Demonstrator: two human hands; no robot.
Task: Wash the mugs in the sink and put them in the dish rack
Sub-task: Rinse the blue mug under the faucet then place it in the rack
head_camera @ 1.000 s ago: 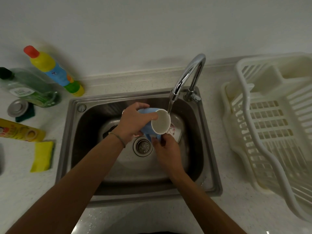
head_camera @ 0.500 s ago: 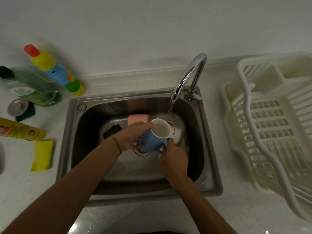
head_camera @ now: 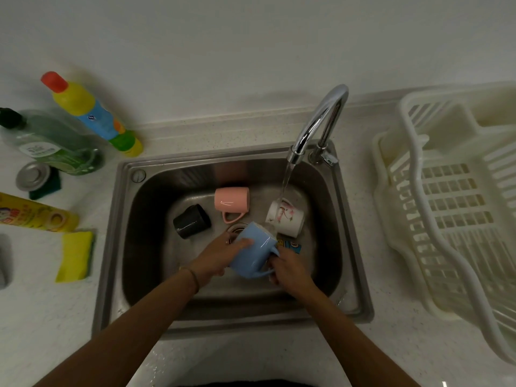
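Observation:
A light blue mug (head_camera: 252, 251) is held low in the steel sink (head_camera: 122, 208), tilted with its mouth away from me. My left hand (head_camera: 220, 255) grips its side, thumb across the body. My right hand (head_camera: 289, 268) holds it at the handle. On the sink floor lie a pink mug (head_camera: 231, 199), a black mug (head_camera: 191, 221) and a white flowered mug (head_camera: 284, 217), all on their sides. Water runs from the tap (head_camera: 321, 121) onto the white mug. A small blue-and-yellow object (head_camera: 290, 244) lies partly hidden behind my right hand.
A white plastic dish rack (head_camera: 446, 196) stands on the counter right of the sink. Left of the sink are two detergent bottles (head_camera: 92, 113), a yellow sponge (head_camera: 74, 256), a yellow tube (head_camera: 36, 213) and a metal sink plug (head_camera: 32, 175) on a green pad.
Both hands have lowered the blue mug away from the water stream toward the sink floor and tipped its mouth away. The pink, black and white mugs are now uncovered.

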